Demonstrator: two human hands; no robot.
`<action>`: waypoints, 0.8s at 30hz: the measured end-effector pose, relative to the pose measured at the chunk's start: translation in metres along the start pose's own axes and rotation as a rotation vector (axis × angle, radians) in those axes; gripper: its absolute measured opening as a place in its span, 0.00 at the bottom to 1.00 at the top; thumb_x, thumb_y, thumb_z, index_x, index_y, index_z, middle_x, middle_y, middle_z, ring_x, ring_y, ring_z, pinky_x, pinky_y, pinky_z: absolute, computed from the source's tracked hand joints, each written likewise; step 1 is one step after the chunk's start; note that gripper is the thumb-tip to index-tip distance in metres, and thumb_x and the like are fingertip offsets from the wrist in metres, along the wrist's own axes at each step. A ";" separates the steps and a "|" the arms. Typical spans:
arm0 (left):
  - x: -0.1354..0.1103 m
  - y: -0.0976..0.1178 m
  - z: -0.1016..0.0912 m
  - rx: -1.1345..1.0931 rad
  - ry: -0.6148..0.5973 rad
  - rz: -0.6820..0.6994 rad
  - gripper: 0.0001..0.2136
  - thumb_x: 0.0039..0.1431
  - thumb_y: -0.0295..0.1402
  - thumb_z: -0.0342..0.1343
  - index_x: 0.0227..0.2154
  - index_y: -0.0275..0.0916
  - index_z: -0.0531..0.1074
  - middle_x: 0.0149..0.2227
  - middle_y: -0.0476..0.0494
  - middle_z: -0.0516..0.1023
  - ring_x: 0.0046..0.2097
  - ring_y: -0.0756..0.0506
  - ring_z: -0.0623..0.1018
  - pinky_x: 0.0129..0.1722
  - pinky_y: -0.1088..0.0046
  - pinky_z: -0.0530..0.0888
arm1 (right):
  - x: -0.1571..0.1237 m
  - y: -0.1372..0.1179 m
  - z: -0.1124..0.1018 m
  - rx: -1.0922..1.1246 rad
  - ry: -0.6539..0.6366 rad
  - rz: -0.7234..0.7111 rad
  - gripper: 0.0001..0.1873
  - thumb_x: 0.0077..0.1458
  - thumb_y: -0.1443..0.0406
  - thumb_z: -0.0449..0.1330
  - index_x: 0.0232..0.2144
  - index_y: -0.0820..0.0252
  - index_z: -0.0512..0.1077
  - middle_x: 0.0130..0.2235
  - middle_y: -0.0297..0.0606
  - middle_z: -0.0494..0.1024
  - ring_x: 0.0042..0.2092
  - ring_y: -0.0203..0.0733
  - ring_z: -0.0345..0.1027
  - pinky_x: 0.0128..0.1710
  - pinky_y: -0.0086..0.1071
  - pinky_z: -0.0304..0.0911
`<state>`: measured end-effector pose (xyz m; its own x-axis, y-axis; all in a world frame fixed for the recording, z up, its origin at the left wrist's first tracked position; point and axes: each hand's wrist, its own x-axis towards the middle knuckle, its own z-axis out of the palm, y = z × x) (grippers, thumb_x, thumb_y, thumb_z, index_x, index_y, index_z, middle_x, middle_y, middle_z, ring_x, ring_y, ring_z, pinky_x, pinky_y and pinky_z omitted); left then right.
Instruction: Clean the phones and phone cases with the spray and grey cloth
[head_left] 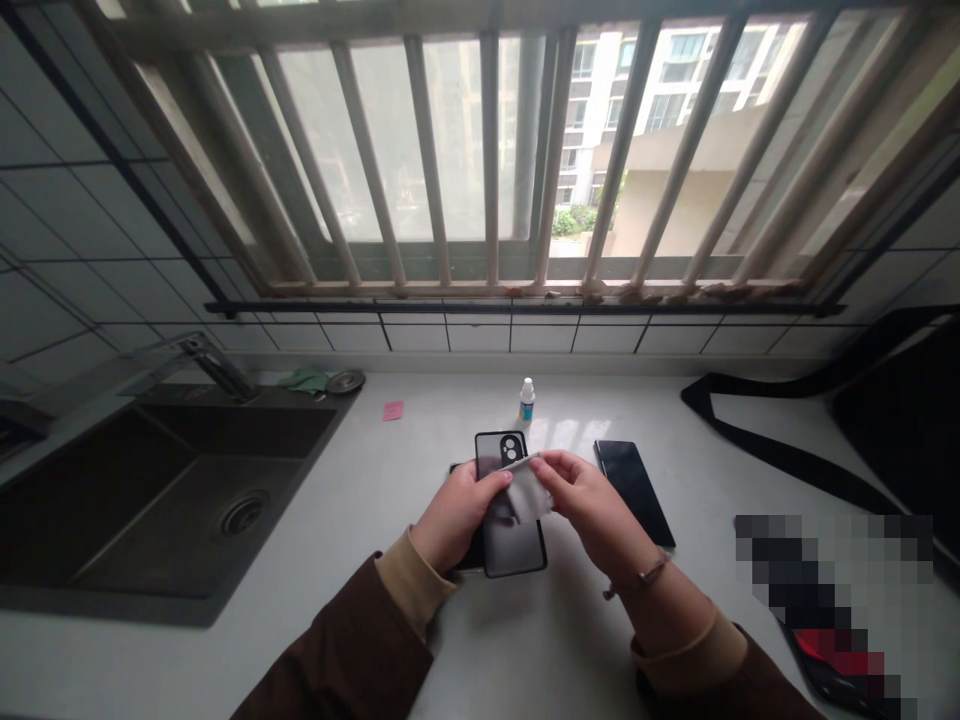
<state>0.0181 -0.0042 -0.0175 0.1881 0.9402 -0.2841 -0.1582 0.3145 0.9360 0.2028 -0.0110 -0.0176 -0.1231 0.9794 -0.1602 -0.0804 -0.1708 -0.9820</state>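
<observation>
Pinching a grey cloth (pixel 529 495), the right hand (pixel 589 497) has thumb and finger pressed together, and the left hand (pixel 456 505) grips a phone case (pixel 517 553) by its left edge. The case is under the cloth, long side running front to back, nearer the left hand; a small bottle (pixel 527 402) stands past it.

A pink note (pixel 393 411) lies near a dark sink (pixel 165 490) and faucet (pixel 223 370).

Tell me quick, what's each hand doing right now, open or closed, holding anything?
Left hand: closed on the clear phone case, thumb at the grey cloth.
Right hand: closed, pinching the grey cloth.
</observation>
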 end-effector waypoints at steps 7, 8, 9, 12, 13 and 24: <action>0.000 -0.002 0.001 -0.069 0.020 0.028 0.18 0.57 0.34 0.66 0.50 0.34 0.79 0.39 0.40 0.84 0.34 0.45 0.80 0.32 0.72 0.77 | 0.000 0.003 -0.001 0.163 -0.047 0.068 0.26 0.48 0.49 0.76 0.40 0.63 0.79 0.38 0.39 0.82 0.36 0.39 0.73 0.36 0.30 0.65; 0.000 -0.001 0.002 -0.094 0.016 0.032 0.17 0.57 0.33 0.66 0.49 0.33 0.80 0.39 0.39 0.84 0.36 0.44 0.81 0.34 0.72 0.77 | 0.001 0.004 -0.001 0.179 -0.039 0.078 0.26 0.48 0.49 0.76 0.40 0.63 0.79 0.37 0.38 0.82 0.35 0.38 0.73 0.35 0.29 0.65; -0.001 -0.001 0.003 -0.128 0.019 0.035 0.16 0.58 0.32 0.66 0.48 0.33 0.80 0.40 0.38 0.85 0.37 0.44 0.82 0.36 0.72 0.78 | 0.001 0.005 -0.001 0.199 -0.032 0.087 0.26 0.47 0.49 0.77 0.39 0.63 0.79 0.36 0.37 0.82 0.34 0.37 0.72 0.34 0.29 0.65; -0.003 0.003 0.008 -0.307 0.034 0.003 0.14 0.62 0.30 0.64 0.49 0.32 0.79 0.44 0.35 0.85 0.42 0.42 0.83 0.44 0.68 0.79 | 0.001 0.004 0.000 0.291 -0.011 0.093 0.25 0.46 0.51 0.78 0.38 0.63 0.79 0.35 0.36 0.81 0.33 0.35 0.72 0.33 0.27 0.66; -0.004 0.005 0.010 -0.385 0.019 -0.033 0.14 0.64 0.31 0.62 0.51 0.33 0.79 0.45 0.34 0.85 0.43 0.41 0.84 0.46 0.65 0.80 | 0.001 0.003 0.000 0.332 0.006 0.095 0.24 0.46 0.52 0.78 0.38 0.63 0.80 0.36 0.37 0.82 0.34 0.36 0.73 0.34 0.28 0.68; -0.018 0.021 0.011 -0.588 -0.196 -0.203 0.28 0.73 0.53 0.45 0.64 0.41 0.69 0.50 0.26 0.83 0.51 0.32 0.83 0.50 0.41 0.79 | 0.008 -0.003 -0.008 0.349 0.372 -0.181 0.18 0.60 0.54 0.67 0.47 0.60 0.79 0.46 0.43 0.86 0.46 0.48 0.82 0.47 0.39 0.79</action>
<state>0.0216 -0.0159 0.0095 0.4347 0.8305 -0.3483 -0.5942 0.5551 0.5820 0.2099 -0.0022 -0.0171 0.2768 0.9577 -0.0783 -0.3996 0.0406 -0.9158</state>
